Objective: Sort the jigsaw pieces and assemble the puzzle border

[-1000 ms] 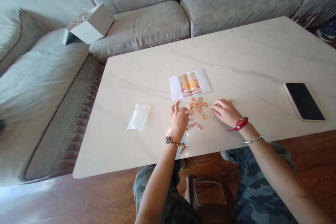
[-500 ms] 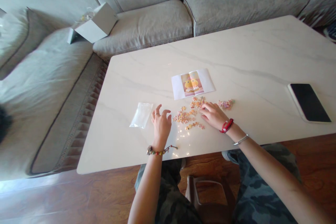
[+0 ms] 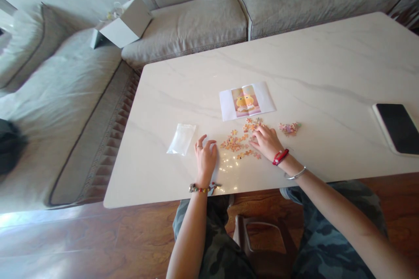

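Observation:
Small orange and pink jigsaw puzzle pieces [image 3: 233, 143] lie in loose heaps on the table before me. My right hand [image 3: 266, 141] is over the right side of these heaps, fingers bent and thumb close to the index finger on a puzzle piece; the fingers partly cover it. A separate cluster of pinkish pieces [image 3: 290, 128] lies right of this hand. My left hand [image 3: 205, 157] rests on the table left of the heaps, its fingers curved and apart, holding nothing. Beyond the pieces lies a creased sheet [image 3: 263, 96] with a picture of a yellow cartoon figure.
A clear plastic bag [image 3: 182, 138] lies flat left of my left hand. A phone [image 3: 397, 128] rests at the table's right. The white marbled table [image 3: 157, 96] ends close to my legs. Behind stands a grey sofa [image 3: 199, 22] bearing a white box [image 3: 126, 26]. A brown stool [image 3: 262, 244] is below.
The view has shifted, moving the table contents slightly right in the picture. My right hand's fingers have curled in and it sits slightly nearer the left heaps. My left hand stays beside the bag.

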{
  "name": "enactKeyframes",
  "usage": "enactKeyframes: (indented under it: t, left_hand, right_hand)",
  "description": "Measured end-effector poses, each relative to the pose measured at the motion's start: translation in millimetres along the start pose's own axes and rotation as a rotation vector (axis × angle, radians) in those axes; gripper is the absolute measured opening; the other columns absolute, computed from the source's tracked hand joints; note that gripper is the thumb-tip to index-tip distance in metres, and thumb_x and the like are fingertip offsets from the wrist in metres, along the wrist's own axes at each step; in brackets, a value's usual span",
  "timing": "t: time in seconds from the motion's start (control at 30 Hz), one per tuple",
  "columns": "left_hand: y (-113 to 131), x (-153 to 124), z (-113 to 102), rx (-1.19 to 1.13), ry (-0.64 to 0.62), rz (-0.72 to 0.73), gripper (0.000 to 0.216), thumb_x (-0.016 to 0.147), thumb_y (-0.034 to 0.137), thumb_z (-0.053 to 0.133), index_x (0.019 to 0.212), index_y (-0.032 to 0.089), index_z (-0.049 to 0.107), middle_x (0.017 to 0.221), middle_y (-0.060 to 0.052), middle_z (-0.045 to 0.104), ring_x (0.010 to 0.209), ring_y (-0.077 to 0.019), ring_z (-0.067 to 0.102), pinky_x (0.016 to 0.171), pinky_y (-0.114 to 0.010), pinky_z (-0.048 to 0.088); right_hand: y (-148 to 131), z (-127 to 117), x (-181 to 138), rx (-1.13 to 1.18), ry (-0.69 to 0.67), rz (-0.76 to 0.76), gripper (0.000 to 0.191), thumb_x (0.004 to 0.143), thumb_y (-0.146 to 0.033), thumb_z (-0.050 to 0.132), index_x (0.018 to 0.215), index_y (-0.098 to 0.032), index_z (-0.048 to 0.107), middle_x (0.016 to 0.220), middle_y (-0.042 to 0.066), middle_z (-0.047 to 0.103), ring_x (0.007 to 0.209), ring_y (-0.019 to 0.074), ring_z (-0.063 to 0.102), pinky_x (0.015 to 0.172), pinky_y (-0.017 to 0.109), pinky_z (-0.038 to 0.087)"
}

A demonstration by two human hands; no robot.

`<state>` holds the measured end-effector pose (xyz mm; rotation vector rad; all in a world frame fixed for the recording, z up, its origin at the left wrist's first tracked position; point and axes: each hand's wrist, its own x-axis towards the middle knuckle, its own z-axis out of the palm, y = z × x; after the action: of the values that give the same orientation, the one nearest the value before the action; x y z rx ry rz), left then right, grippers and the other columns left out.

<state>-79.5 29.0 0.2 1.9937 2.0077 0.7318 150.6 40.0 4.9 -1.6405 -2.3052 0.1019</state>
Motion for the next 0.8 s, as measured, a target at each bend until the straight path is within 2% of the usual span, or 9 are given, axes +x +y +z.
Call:
enactKeyframes:
  t: [0.13,0.27,0.37,0.47,0.63,0.8]
  left_hand:
    - [-4,-1,3,0.013,0.000,-0.009,0.018,0.080,0.019,0.046,0.087,0.021,0.062,0.117,-0.008,0.045,0.108,-0.0246,0.043,0.095,-0.044,0.035]
    - [0,-3,6,0.016,0.008,0.027,0.018,0.081,0.019,0.046,0.089,0.021,0.062,0.118,-0.008,0.045,0.109,-0.0245,0.042,0.094,-0.044,0.036]
    - [9,-8,8,0.015,0.012,0.081,0.019,0.082,0.019,0.044,0.090,0.021,0.061,0.118,-0.008,0.044,0.111,-0.0238,0.041,0.096,-0.045,0.035]
    - [21,-16,8,-0.005,0.019,0.143,0.019,0.083,0.019,0.043,0.093,0.021,0.060,0.119,-0.009,0.044,0.112,-0.0233,0.039,0.095,-0.044,0.036]
    - [36,-32,8,-0.022,0.032,0.184,0.020,0.084,0.019,0.042,0.097,0.021,0.058,0.115,-0.009,0.045,0.112,-0.0229,0.039,0.094,-0.045,0.037]
    - [36,-38,9,-0.025,0.025,0.188,0.020,0.084,0.019,0.043,0.096,0.021,0.058,0.116,-0.009,0.045,0.113,-0.0230,0.038,0.094,-0.043,0.038]
  right_hand:
    - [21,-24,-7,0.006,0.064,0.024,0.014,0.076,-0.030,0.057,0.082,-0.017,0.056,0.085,0.008,0.056,0.084,0.0211,0.048,0.070,0.033,0.028]
    - [66,-46,-24,-0.014,0.164,0.116,0.017,0.078,-0.034,0.054,0.082,-0.018,0.057,0.085,0.007,0.055,0.084,0.0217,0.048,0.069,0.033,0.029]
    - [99,-50,-37,-0.057,0.185,0.225,0.018,0.075,-0.037,0.056,0.076,-0.019,0.058,0.082,0.007,0.054,0.083,0.0224,0.049,0.067,0.033,0.030]
    - [115,-47,-43,-0.038,0.138,0.252,0.017,0.074,-0.037,0.058,0.074,-0.020,0.059,0.080,0.005,0.055,0.081,0.0214,0.051,0.067,0.032,0.032]
    - [106,-51,-39,0.030,0.166,0.239,0.014,0.076,-0.032,0.054,0.078,-0.019,0.060,0.082,0.007,0.056,0.081,0.0206,0.052,0.066,0.032,0.035]
    - [69,-39,-28,0.173,0.161,0.078,0.011,0.078,-0.023,0.051,0.078,-0.019,0.062,0.081,0.006,0.057,0.075,0.0173,0.052,0.070,0.031,0.037]
